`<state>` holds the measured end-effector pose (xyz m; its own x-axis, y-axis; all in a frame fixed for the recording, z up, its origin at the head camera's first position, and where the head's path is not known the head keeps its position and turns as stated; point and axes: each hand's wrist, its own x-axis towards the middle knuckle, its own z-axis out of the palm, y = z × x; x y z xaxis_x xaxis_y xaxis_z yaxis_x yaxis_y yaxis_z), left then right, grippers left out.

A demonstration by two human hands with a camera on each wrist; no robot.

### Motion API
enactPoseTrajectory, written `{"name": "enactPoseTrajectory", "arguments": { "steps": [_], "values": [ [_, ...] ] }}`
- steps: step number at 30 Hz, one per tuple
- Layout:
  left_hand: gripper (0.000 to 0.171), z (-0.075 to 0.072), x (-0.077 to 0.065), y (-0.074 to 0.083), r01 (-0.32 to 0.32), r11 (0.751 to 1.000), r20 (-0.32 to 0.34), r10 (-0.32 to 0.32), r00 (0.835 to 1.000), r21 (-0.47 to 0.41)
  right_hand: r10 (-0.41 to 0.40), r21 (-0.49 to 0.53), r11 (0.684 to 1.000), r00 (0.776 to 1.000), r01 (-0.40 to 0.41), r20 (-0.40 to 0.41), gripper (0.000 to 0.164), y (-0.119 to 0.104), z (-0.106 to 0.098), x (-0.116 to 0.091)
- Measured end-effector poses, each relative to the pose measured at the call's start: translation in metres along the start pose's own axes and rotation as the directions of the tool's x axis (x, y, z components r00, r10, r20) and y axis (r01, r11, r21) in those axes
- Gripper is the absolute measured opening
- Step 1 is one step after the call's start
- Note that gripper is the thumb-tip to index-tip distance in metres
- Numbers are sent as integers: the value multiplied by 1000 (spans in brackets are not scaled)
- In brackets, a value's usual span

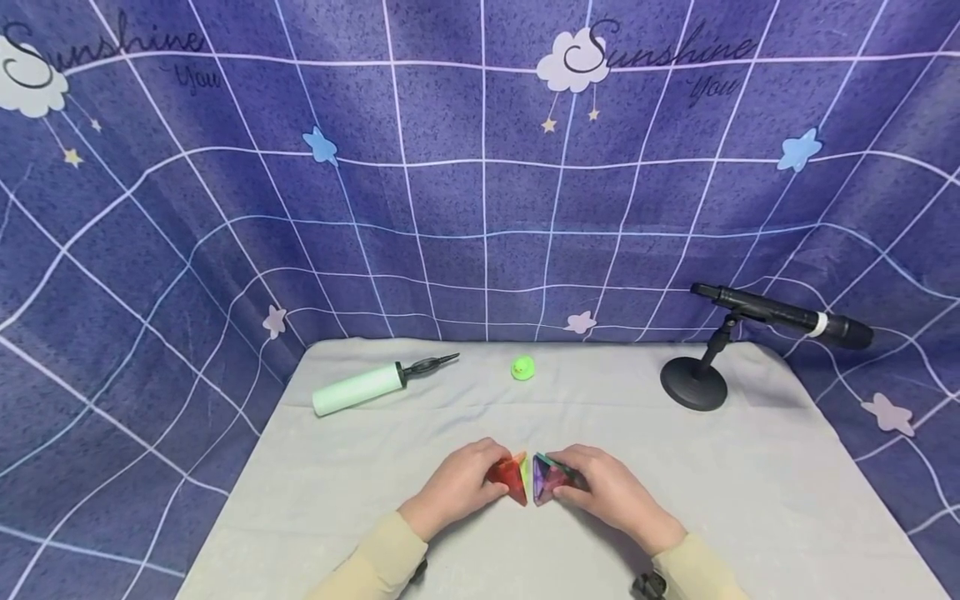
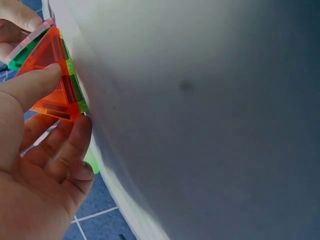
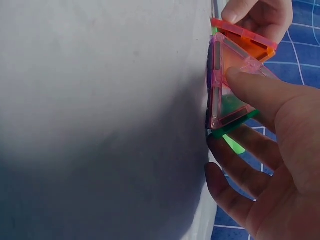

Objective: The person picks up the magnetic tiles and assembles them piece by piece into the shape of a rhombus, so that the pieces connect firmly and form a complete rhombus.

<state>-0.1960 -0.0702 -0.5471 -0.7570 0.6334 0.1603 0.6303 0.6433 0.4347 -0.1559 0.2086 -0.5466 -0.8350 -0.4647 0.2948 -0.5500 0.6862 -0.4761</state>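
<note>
Near the front middle of the table, my left hand [image 1: 467, 483] pinches a cluster of see-through triangular magnetic tiles [image 1: 510, 477], red-orange with a lime green one. Its thumb presses on the orange tile [image 2: 48, 92] in the left wrist view. Facing it, my right hand [image 1: 603, 487] pinches a second cluster of magnetic tiles [image 1: 549, 477], coloured purple, pink and green. The thumb lies on the pink tile [image 3: 218, 102] in the right wrist view. A narrow gap separates the two clusters in the head view. The hands hide part of each cluster.
A pale green hand pump [image 1: 360, 391] with a black nozzle lies at the back left. Behind the hands sits a small green rubber duck [image 1: 522, 368]. A black microphone on a round stand [image 1: 693, 383] occupies the back right. Purple gridded cloth [image 1: 480, 200] surrounds the white-covered table [image 1: 315, 500].
</note>
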Motion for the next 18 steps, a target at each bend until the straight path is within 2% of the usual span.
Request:
{"name": "enactPoseTrajectory", "arguments": {
  "steps": [12,18],
  "values": [
    [33,3,1,1,6,1000,-1,-6,1000,1,-49,-43,998,998,47,-42,49,-3,2,1],
    [33,2,1,1,7,1000,2,-7,1000,0,-41,-50,998,999,39,-30,48,-7,1,3]
  ]
}}
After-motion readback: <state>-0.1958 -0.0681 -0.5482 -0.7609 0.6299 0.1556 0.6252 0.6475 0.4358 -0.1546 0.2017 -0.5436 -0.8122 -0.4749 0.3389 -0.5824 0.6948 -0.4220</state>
